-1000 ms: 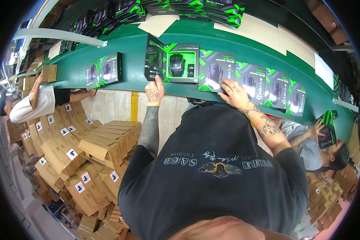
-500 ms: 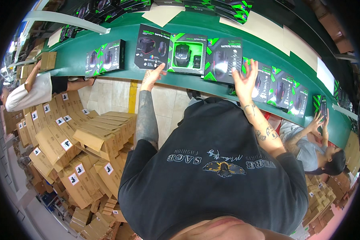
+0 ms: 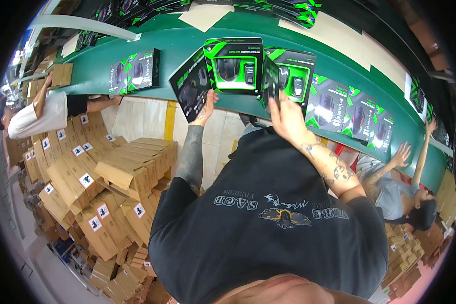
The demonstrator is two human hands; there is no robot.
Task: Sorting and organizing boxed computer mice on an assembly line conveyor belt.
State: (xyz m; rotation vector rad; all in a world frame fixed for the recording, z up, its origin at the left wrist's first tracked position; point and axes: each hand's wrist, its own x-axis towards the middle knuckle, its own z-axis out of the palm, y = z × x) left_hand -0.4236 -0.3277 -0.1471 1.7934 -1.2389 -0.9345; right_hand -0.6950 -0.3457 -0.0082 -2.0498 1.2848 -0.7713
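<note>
Two black-and-green computer mouse boxes stand side by side on the green table, front flaps swung out. The left mouse box (image 3: 259,67) shows a dark mouse (image 3: 228,69) and a small black piece (image 3: 249,73) in its bright green window. My left hand (image 3: 206,107) pinches the lower edge of its flap (image 3: 190,86), thumb in front. My right hand (image 3: 287,115) grips the flap (image 3: 271,81) of the right mouse box (image 3: 305,61). Behind that flap, another green window shows a mouse, partly covered, and a small dark piece (image 3: 297,86).
Closed mouse boxes (image 3: 329,104) line the table (image 3: 167,50) to my right; more (image 3: 143,71) stand at left. A metal bar (image 3: 86,24) crosses the far left. Brown cartons (image 3: 86,177) pile up behind at left. Co-workers (image 3: 38,116) (image 3: 397,195) are on both sides.
My right hand has taken the right box's flap and swung it leftward, baring the window. The left box has turned and its flap now slants toward me. The right co-worker's hands have parted.
</note>
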